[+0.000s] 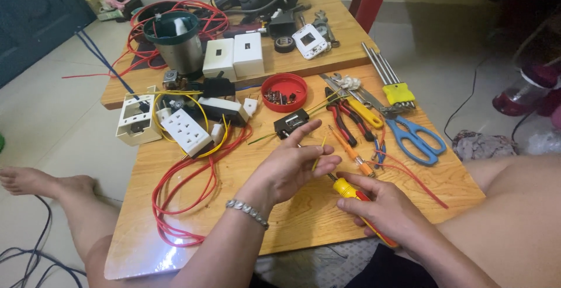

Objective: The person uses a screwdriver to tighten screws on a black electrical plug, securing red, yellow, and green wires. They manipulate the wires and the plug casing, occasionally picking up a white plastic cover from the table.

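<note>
My left hand [292,165] hovers over the wooden table [269,218] with fingers spread, a thin yellow wire [318,150] pinched between its fingertips. My right hand [383,206] grips a yellow-and-red tool [345,188], its yellow tip pointing up-left toward my left palm. A small black electrical part [290,123] with a yellowish-green wire lies just beyond my left fingers. An orange-handled screwdriver [350,150] lies right of my left hand.
White socket strip [186,131], white switch boxes [241,55], red wire loops [181,206], a red dish of screws [284,92], red pliers [345,121], blue scissors [416,139], hex keys [388,77] and a metal canister [178,45] crowd the table. My bare legs flank it.
</note>
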